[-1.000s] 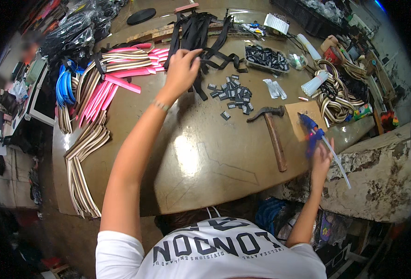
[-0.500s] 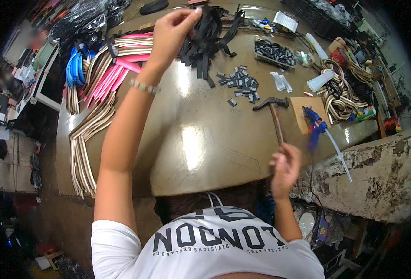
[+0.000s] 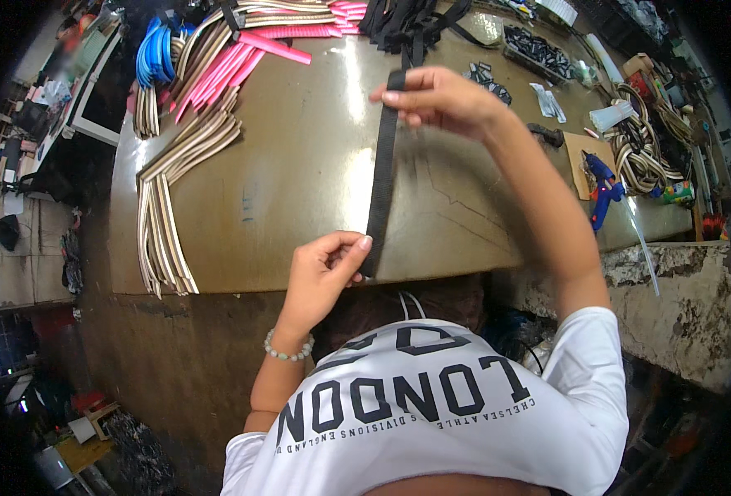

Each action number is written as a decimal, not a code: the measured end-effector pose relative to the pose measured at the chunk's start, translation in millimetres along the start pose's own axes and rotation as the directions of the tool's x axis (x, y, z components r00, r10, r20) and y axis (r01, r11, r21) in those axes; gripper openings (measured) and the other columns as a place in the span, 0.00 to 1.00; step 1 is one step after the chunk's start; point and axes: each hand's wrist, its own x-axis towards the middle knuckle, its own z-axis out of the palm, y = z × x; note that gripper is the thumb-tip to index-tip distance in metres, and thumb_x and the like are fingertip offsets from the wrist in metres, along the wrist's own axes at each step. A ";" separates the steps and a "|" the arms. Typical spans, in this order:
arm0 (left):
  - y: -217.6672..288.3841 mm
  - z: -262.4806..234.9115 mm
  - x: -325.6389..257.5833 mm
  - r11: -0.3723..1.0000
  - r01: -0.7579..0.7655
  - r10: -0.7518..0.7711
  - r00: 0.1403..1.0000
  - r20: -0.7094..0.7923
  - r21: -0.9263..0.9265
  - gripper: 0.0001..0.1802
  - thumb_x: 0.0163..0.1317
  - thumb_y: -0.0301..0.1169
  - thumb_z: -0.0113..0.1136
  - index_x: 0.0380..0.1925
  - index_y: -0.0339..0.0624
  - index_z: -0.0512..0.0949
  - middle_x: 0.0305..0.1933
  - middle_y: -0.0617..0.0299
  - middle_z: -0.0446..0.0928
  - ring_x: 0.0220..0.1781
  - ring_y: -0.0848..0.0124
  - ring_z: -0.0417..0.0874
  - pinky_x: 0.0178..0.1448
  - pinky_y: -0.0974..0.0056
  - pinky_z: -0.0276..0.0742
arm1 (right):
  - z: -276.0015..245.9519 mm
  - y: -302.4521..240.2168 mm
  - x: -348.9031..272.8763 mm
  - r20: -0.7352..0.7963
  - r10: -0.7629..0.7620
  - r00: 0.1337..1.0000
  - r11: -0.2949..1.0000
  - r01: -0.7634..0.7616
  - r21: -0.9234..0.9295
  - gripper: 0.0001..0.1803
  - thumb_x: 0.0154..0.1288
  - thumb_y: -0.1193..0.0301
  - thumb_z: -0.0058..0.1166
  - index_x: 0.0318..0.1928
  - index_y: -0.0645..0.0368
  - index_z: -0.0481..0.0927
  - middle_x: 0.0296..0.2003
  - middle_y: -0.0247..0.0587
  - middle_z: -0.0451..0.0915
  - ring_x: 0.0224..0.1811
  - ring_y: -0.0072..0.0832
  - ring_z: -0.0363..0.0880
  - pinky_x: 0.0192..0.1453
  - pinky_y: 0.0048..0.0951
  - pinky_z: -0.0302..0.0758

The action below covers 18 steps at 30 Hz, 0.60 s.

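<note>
A black woven strap [image 3: 383,178] stretches nearly straight between my two hands, running from the far side of the table toward its near edge. My left hand [image 3: 326,269], with a beaded bracelet at the wrist, pinches the strap's near end at the table edge. Farther out, my right hand [image 3: 448,101] grips the strap's upper part between thumb and fingers. Beyond it lies a heap of black straps [image 3: 411,29]. The hammer's head [image 3: 545,134] shows past my right forearm, which hides its handle. Small black plastic pieces [image 3: 488,76] lie partly covered behind my right hand.
Bundles of beige-brown [image 3: 167,231], pink [image 3: 216,78] and blue [image 3: 155,54] strips lie on the left. At the right are a clear tray of black pieces [image 3: 539,54], a blue glue gun [image 3: 603,186] on cardboard, and coiled tubing [image 3: 642,157].
My left hand has come back from the strap heap to the near edge, with a black strap in it. My right hand has left the hammer handle and moved far forward onto the strap.
</note>
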 end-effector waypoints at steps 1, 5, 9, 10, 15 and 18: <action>-5.0 0.9 -2.5 1.000 -0.013 0.012 1.000 0.016 0.026 0.12 0.66 0.33 0.64 0.34 0.32 0.82 0.22 0.70 0.76 0.25 0.82 0.75 0.30 0.73 0.70 | -9.4 0.1 10.2 0.023 -0.063 0.998 0.997 0.064 -0.039 0.18 0.66 0.67 0.63 0.53 0.61 0.81 0.30 0.26 0.79 0.27 0.10 0.72 0.32 0.11 0.72; -19.5 9.2 0.8 0.837 -0.324 0.334 0.941 0.057 0.440 0.07 0.61 0.32 0.66 0.29 0.39 0.83 0.26 0.66 0.78 0.37 0.71 0.80 0.42 0.65 0.73 | -41.6 14.9 61.0 -0.166 -0.219 0.962 0.888 0.126 -0.442 0.14 0.66 0.65 0.63 0.44 0.63 0.83 0.37 0.32 0.83 0.33 0.15 0.78 0.41 0.18 0.76; -29.7 19.3 6.9 0.472 -0.322 0.504 0.862 0.048 0.820 0.10 0.53 0.37 0.72 0.26 0.45 0.82 0.58 0.56 0.73 0.66 0.50 0.64 0.65 0.45 0.58 | -44.6 70.8 96.3 -0.220 -0.559 0.799 0.497 0.110 -0.861 0.18 0.62 0.61 0.65 0.42 0.64 0.83 0.32 0.40 0.82 0.35 0.24 0.81 0.41 0.29 0.77; -31.3 17.8 8.3 0.519 -0.242 0.366 0.930 0.043 0.820 0.16 0.51 0.41 0.73 0.38 0.50 0.84 0.68 0.52 0.63 0.73 0.41 0.52 0.70 0.33 0.48 | -48.3 80.4 102.3 -0.236 -0.598 0.766 0.497 0.124 -0.859 0.17 0.60 0.61 0.65 0.41 0.62 0.85 0.34 0.42 0.83 0.36 0.31 0.82 0.42 0.32 0.78; -36.3 11.5 8.8 0.361 -0.264 0.423 0.901 0.095 0.894 0.31 0.56 0.51 0.66 0.62 0.76 0.74 0.76 0.53 0.51 0.78 0.41 0.42 0.70 0.23 0.35 | -43.9 88.0 122.0 -0.427 -0.556 0.713 0.586 -0.028 -0.810 0.19 0.56 0.57 0.66 0.36 0.61 0.84 0.34 0.46 0.83 0.36 0.40 0.83 0.42 0.37 0.77; -37.3 9.7 12.2 0.362 -0.291 0.421 0.899 0.124 0.886 0.31 0.54 0.53 0.66 0.61 0.75 0.75 0.76 0.53 0.52 0.78 0.41 0.44 0.70 0.23 0.37 | -17.5 63.4 89.0 -0.484 -0.476 0.734 0.754 0.059 -0.654 0.23 0.62 0.53 0.62 0.38 0.63 0.82 0.33 0.45 0.83 0.34 0.33 0.81 0.41 0.34 0.76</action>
